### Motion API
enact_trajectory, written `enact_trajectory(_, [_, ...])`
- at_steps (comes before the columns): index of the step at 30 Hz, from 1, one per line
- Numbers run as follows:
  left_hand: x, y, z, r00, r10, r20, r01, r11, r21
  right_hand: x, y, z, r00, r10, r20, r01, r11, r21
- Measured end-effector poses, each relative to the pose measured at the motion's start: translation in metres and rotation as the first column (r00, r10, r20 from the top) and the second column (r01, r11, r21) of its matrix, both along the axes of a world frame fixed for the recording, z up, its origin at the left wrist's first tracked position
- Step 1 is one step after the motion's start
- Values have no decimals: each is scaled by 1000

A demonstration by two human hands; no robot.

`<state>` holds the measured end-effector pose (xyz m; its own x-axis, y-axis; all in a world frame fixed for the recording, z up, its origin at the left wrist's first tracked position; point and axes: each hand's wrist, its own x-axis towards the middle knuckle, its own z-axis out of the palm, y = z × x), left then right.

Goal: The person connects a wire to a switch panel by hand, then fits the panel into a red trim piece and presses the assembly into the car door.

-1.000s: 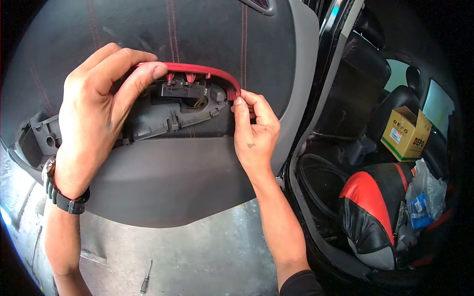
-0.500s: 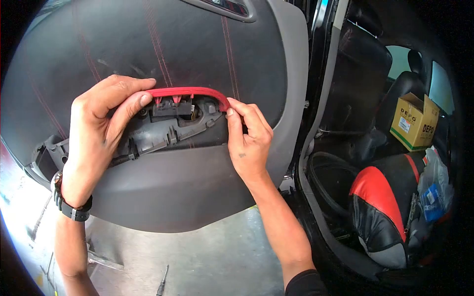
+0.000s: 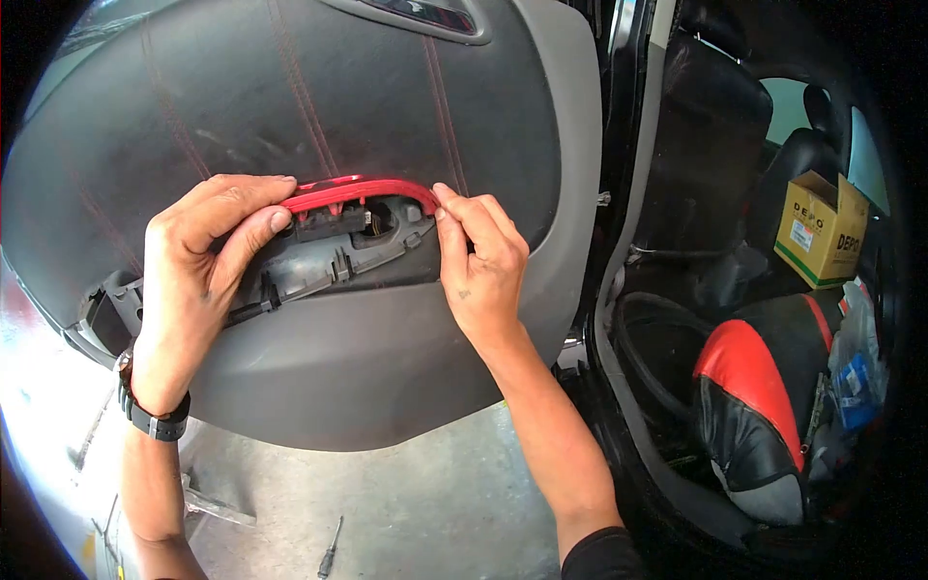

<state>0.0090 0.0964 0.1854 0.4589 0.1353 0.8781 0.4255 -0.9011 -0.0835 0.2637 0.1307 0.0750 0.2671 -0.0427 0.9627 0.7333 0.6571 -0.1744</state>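
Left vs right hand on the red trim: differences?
The left hand wears a wristwatch; the right hand's wrist is bare. The left hand spreads over the red trim's left end; the right hand pinches its right end. Both hold it at the door panel.

Red trim — left end covered

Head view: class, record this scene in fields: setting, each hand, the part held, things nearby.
Setting: car door panel above a concrete floor
Left hand: fingers curl over the left end of the red trim
Right hand: fingertips pinch the trim's right end
Trim: curved, along the top of the gray recess in the panel
Left wrist: watch
On the floor: screwdriver
In the cabin: red and black seat, box
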Motion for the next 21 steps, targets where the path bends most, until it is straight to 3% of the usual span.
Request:
enact_trajectory(7, [-5,-8,1,1000,5,17,-2,983,-182,3,-1,4,998,48,43,-47,999,-27])
enact_trajectory(14, [-7,-11,-1,999,6,-34,-12,984,-180,8,-22,8,976,171,138,-161,984,-82])
enact_trajectory(17, [-8,-11,1,998,-10,-56,0,984,-179,8,-19,10,978,165,130,-155,984,-83])
enact_trajectory(20, [1,-11,0,998,-26,-61,15,986,-169,4,-13,11,986,132,99,-137,990,44])
enact_trajectory(21, [3,-10,0,998,-32,-56,22,986,-168,2,-19,12,991,126,46,-125,992,-11])
